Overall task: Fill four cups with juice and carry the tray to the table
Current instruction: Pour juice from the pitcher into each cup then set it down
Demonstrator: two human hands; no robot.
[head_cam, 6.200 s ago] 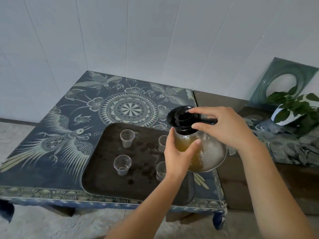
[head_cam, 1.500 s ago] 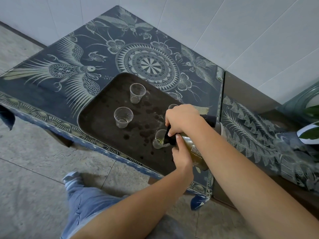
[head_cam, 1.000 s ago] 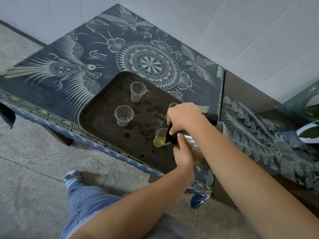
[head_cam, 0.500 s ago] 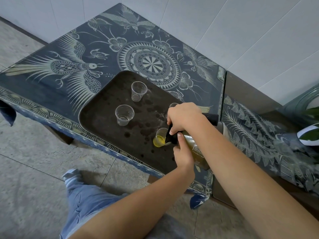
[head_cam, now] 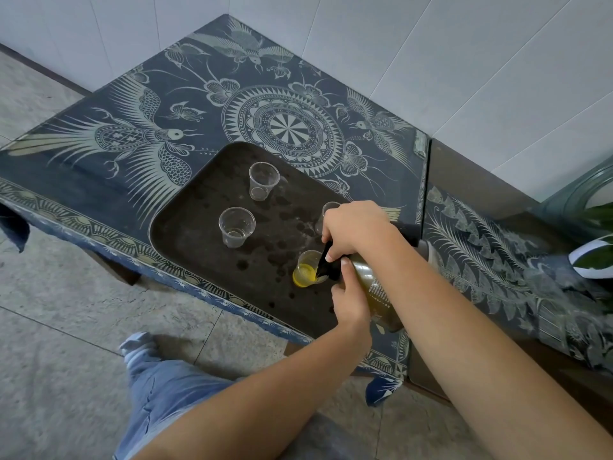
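Observation:
A dark tray point(head_cam: 185, 234) lies on the patterned table with clear plastic cups on it. My right hand point(head_cam: 355, 227) grips the black top of a glass juice jug point(head_cam: 374, 293), tilted with its spout over the near right cup point(head_cam: 306, 268), which holds yellow juice. My left hand point(head_cam: 348, 303) steadies the jug's body from below. Two cups stand without juice to the left: a far left cup point(head_cam: 263, 180) and a near left cup point(head_cam: 236, 226). A far right cup point(head_cam: 328, 210) is mostly hidden behind my right hand.
The blue patterned table point(head_cam: 132, 137) stands in a corner against white tiled walls. To the right a lower surface with a patterned cloth point(head_cam: 497, 260) carries a potted plant point(head_cam: 593, 250). My leg in jeans point(head_cam: 159, 386) is on the grey tiled floor.
Since six seconds ago the jug has been lowered and tilted over the near right cup. Over the last second and a half, the yellow juice in that cup has risen.

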